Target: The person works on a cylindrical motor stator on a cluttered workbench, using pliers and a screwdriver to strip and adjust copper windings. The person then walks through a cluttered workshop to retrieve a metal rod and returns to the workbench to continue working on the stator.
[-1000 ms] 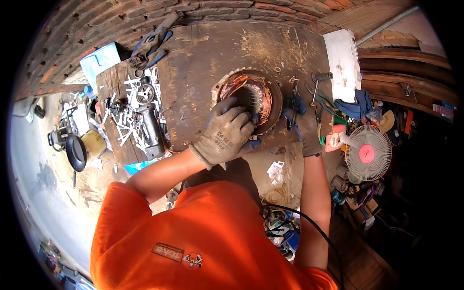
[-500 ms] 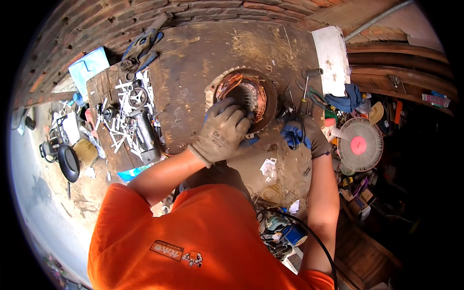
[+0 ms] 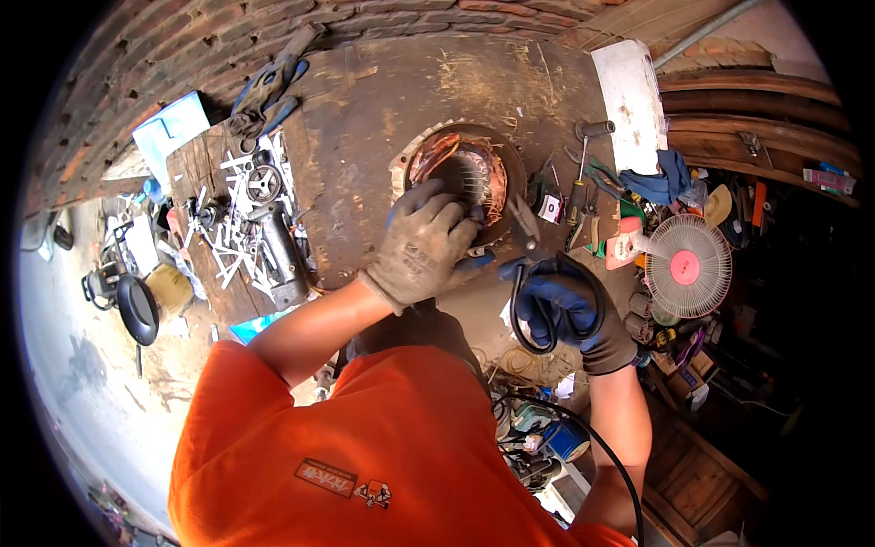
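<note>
One brick wall (image 3: 182, 55) runs along the far side, behind one brown wooden table (image 3: 351, 100). One person in an orange shirt (image 3: 346, 456) is at its near edge. On the table, close to that edge, lies one round motor part (image 3: 478, 173), opening upward, with one ring of copper windings around its bore. One pink-and-white fan (image 3: 688, 266) is off the table's right side, and one white slab (image 3: 631, 105) lies at its right end.

Two gloved hands are at work. The left hand (image 3: 428, 242) lies over the motor part's near left side, fingers bent toward the bore; the fingertips are hidden, so whether it grips anything cannot be told. The right hand (image 3: 563, 310), blue palm up, is curled around one pair of shears (image 3: 531, 244) with two black looped handles, their blade end near the motor part's lower right rim.

One dark cylindrical tool body (image 3: 278, 251) lies on the left, with one spoked wheel (image 3: 264, 182) above it and many white strips (image 3: 232, 260), too jumbled to count. One yellow-and-black screwdriver (image 3: 576, 202) is at right.
</note>
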`<state>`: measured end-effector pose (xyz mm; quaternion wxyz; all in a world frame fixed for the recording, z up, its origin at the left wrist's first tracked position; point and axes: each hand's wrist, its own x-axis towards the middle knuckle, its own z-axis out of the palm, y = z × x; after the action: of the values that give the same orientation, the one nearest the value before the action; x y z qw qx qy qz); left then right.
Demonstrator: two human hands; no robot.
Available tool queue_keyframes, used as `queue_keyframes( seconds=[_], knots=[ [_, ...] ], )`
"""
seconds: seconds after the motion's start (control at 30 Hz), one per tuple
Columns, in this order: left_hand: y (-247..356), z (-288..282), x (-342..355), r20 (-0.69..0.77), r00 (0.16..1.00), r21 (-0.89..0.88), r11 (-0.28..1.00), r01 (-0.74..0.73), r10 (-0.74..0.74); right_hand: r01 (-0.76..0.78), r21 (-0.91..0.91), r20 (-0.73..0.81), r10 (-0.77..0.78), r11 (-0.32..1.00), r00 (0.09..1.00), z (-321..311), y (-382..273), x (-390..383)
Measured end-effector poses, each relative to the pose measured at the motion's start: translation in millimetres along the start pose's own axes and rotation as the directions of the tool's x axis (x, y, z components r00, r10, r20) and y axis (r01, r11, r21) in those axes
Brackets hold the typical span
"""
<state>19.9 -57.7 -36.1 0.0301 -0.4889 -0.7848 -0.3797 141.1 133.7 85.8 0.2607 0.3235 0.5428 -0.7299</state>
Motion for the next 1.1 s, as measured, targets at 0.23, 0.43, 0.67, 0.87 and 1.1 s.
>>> queue_keyframes(
  seconds=[0.23, 0.43, 0.67, 0.87, 1.1],
  knots=[
    [2, 0, 1, -0.040, 0.999, 0.007, 1.000, 0.008, -0.008, -0.045, -0.055, 0.113, 0.051, 0.997, 0.992, -6, 3, 14],
    [-1, 1, 0, -0.010, 1.000, -0.009, 1.000, 0.011, -0.011, -0.190, 0.303, 0.114, 0.162, 0.934, 0.980, 5, -6, 13],
    [-1, 1, 0, -0.031, 0.999, -0.017, 1.000, 0.023, -0.024, -0.212, 0.264, 0.001, 0.220, 0.941, 0.976, 11, -10, 26],
    [-1, 0, 0, 0.001, 1.000, -0.023, 0.999, 0.025, -0.025, -0.078, 0.064, -0.164, 0.088, 0.995, 0.983, 35, 0, 24],
    [0, 2, 0, -0.020, 0.999, -0.072, 0.996, 0.049, -0.051, -0.189, 0.010, -0.193, 0.187, 0.982, 0.963, 24, -23, 23]
  ],
)
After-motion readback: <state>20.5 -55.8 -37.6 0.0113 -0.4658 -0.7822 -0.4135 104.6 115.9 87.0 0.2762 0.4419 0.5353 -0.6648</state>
